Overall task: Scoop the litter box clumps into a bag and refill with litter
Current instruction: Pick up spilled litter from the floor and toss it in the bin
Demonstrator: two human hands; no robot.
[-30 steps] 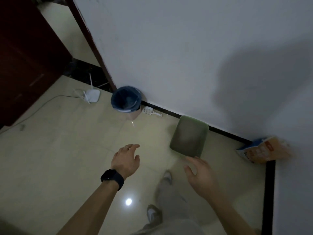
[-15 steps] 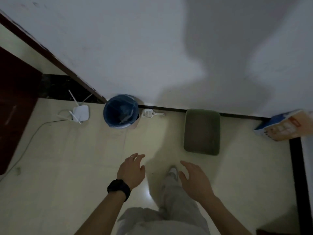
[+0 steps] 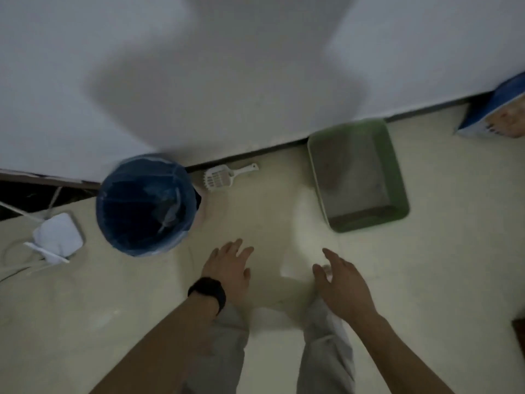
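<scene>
Single head-worn view, tilted steeply down at floor [image 3: 426, 280] well below; wall [image 3: 255, 66] fills 12 o'clock, litter box [image 3: 369, 224] at 1 o'clock.

Both hands hover empty over the floor [image 3: 426, 280] — left hand [image 3: 228, 267] and right hand [image 3: 341, 282], fingers loosely spread. Beyond them, left of the green litter box [image 3: 397, 177], lies a white scoop [image 3: 220, 176] — then the bag-lined bin [image 3: 146, 204].

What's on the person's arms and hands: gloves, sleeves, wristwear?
No gloves, and no sleeves in view on either forearm. The left hand has a black watch or band on its wrist; the right hand and wrist show nothing worn.
</scene>
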